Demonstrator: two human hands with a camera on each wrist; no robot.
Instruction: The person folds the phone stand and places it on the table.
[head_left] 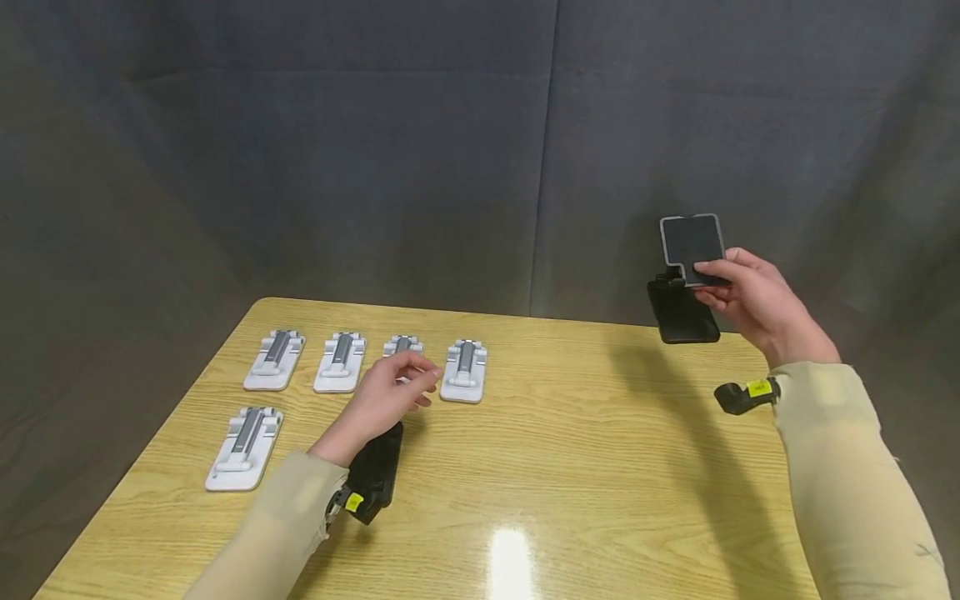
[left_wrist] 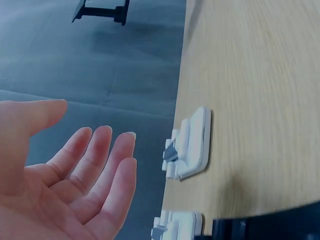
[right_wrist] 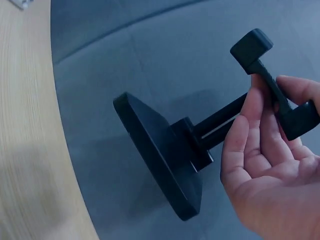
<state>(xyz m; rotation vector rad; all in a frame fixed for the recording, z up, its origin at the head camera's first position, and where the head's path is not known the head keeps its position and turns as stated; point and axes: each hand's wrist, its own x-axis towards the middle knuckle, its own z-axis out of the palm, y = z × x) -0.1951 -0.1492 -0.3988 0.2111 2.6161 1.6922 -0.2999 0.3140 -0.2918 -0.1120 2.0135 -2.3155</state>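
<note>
My right hand (head_left: 761, 304) is raised above the table's back right. It pinches the upper plate of an unfolded black phone stand (head_left: 692, 321) between thumb and fingers. In the right wrist view, the stand's flat base (right_wrist: 157, 155) and double-rod stem (right_wrist: 220, 122) show, with the fingers behind the plate. My left hand (head_left: 386, 396) hovers over the table's left half, holding nothing, fingers loosely bent. Close by lies a folded white phone stand (head_left: 463, 372); another white stand (head_left: 402, 343) is partly hidden behind the hand. A black flat object (head_left: 381, 462) lies beneath the left wrist, partly covered.
More folded white stands lie at the left: one white stand (head_left: 340, 362) in the back row, another (head_left: 274, 360) beside it, and a nearer one (head_left: 243, 450). The wooden table (head_left: 585, 467) ends at the back against a dark grey curtain (head_left: 405, 167).
</note>
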